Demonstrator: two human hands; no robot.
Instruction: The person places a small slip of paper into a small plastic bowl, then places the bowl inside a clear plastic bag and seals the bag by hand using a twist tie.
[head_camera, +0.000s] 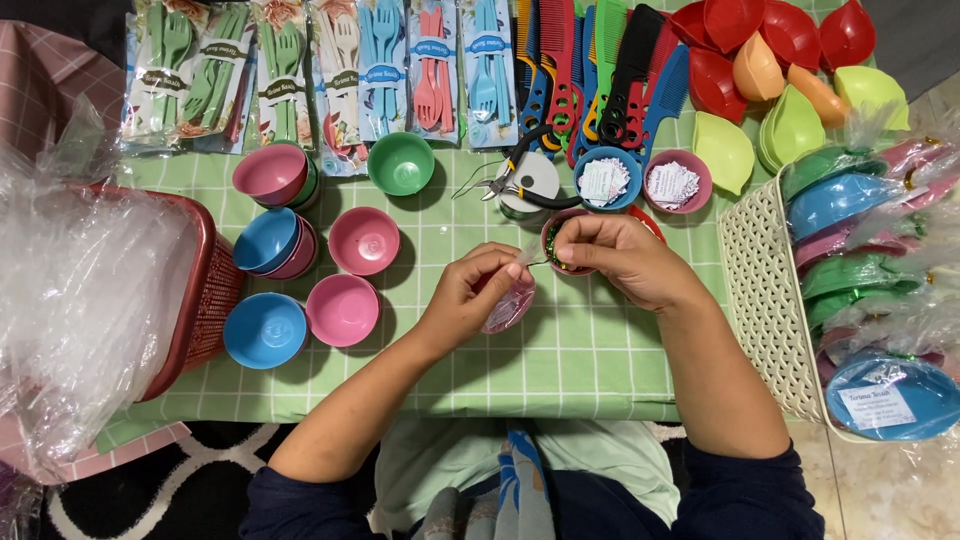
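Green checked cloth desk (560, 360). Left hand (468, 296) fingers pinch clear-wrapped pink plastic bowl (510, 305); right hand (622, 256), at 2 o'clock, fingers clamp its gathered neck. Best keep the twist tight.

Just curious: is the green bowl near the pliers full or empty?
Empty: the green bowl stands upright, and only its bare green inside shows.

Bench cloth (560, 350): green, white grid. Bowls (342, 310): pink, blue, green. Basket (765, 290): cream lattice. Crate (205, 290): red.

Clear cutlery packs (330, 70) w/ white labels along top edge; wrapped bowls (860, 280) in basket, white label (876, 407) bottom right.
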